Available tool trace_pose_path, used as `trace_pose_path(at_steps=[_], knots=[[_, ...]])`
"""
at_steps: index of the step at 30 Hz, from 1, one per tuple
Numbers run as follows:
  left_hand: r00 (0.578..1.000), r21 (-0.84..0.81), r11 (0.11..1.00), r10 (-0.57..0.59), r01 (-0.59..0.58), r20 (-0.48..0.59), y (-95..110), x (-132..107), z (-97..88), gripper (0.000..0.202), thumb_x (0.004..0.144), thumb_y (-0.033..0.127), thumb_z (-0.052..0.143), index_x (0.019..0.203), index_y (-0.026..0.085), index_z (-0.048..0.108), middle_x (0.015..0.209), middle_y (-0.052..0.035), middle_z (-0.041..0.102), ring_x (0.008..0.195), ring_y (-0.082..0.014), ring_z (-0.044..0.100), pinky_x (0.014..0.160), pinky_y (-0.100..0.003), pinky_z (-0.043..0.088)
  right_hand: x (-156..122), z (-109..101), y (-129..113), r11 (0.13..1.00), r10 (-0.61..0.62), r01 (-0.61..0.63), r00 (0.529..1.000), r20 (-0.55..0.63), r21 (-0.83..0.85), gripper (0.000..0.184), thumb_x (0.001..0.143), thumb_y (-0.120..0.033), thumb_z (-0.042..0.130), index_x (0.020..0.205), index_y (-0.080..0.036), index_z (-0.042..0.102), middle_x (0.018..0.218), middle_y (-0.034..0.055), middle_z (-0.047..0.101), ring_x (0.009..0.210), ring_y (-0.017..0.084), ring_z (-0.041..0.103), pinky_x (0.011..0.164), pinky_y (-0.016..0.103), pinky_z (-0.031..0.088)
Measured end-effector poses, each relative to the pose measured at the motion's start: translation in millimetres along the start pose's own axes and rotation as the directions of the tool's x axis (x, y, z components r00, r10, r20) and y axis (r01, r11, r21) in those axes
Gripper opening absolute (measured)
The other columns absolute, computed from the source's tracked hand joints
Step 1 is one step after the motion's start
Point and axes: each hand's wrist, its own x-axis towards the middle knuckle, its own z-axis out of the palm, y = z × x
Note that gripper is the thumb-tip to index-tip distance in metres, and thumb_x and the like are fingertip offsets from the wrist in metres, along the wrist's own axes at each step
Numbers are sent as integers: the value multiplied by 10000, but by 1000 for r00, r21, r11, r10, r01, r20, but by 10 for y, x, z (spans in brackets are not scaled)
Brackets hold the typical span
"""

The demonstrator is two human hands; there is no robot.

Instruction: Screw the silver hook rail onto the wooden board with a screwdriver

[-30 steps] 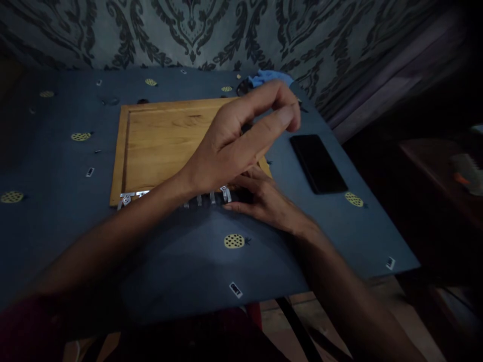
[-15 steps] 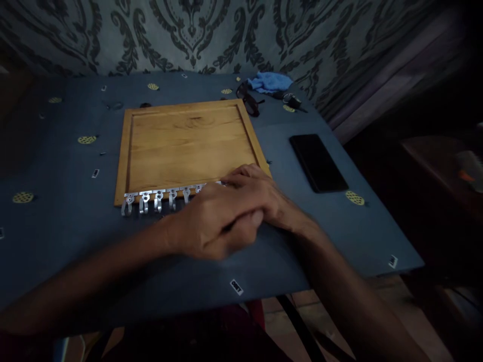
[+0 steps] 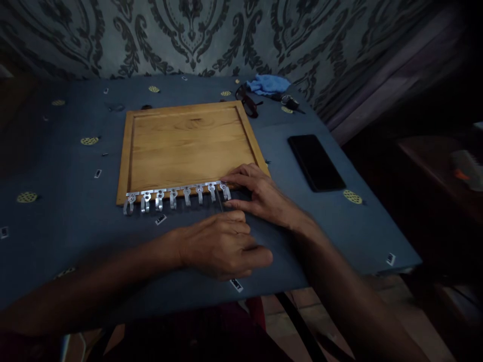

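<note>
1. A yellow-brown, framed wooden board (image 3: 188,146) lies flat on the blue patterned worktop (image 3: 362,236); a silver metal hook rail (image 3: 173,196) lines its near edge.
2. The right hand (image 3: 262,193) pinches the rail's right end; the left hand (image 3: 226,246) looks curled around a thin dark rod (image 3: 220,202).
3. The hook row looks fully placed; work seems centred rightmost, and I cannot tell what is fastened.

Phone (image 3: 316,162) right of the board (image 3: 188,148)
</note>
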Motion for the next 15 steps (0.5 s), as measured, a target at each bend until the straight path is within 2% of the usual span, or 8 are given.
trace_pose_path(at_steps=[4, 6, 9, 11, 13, 15], knots=[[999, 13, 1000, -11, 12, -48, 94, 10, 43, 243, 943, 108, 492, 752, 213, 600, 548, 48, 536, 534, -143, 462, 630, -305, 446, -14, -12, 0, 999, 21, -22, 1000, 7, 26, 506, 928, -541, 700, 1313, -213, 691, 1179, 122, 675, 1148, 299, 604, 1008, 474, 508], [997, -20, 1000, -6, 4, -71, 156, 25, 44, 265, 962, 128, 525, 724, 208, 613, 539, 45, 521, 521, -131, 452, 613, -293, 441, -30, -29, -7, 997, 34, -34, 999, 1, 62, 579, 912, -577, 705, 1369, -225, 654, 1237, 126, 670, 1196, 307, 602, 1031, 488, 506], [997, -45, 999, 24, -28, -77, 228, 36, 35, 264, 942, 109, 556, 706, 196, 638, 538, 39, 512, 516, -128, 450, 603, -291, 455, -49, -61, -31, 994, 67, -60, 995, -75, 92, 678, 898, -618, 703, 1434, -217, 592, 1302, 132, 658, 1231, 311, 606, 1052, 500, 498], [995, -27, 999, 18, -21, -95, 253, 29, 32, 276, 931, 87, 548, 695, 194, 641, 532, 36, 501, 518, -133, 449, 608, -294, 469, -53, -82, -56, 990, 110, -96, 982, -156, 99, 575, 940, -590, 663, 1372, -213, 625, 1255, 122, 684, 1184, 294, 635, 1011, 469, 515], [993, -14, 1000, 1, -3, -115, 263, 17, 33, 306, 933, 83, 535, 664, 197, 625, 529, 33, 490, 517, -135, 442, 613, -293, 478, -51, -103, -82, 985, 157, -134, 961, -227, 111, 400, 994, -534, 601, 1222, -216, 682, 1154, 102, 717, 1095, 266, 667, 939, 417, 530], [993, -18, 1000, -18, 16, -113, 263, 6, 36, 326, 928, 82, 536, 632, 202, 602, 530, 31, 485, 518, -136, 437, 617, -292, 483, -46, -120, -102, 980, 187, -161, 944, -273, 118, 300, 1020, -489, 563, 1047, -221, 695, 1036, 79, 728, 1000, 241, 679, 877, 377, 523]])
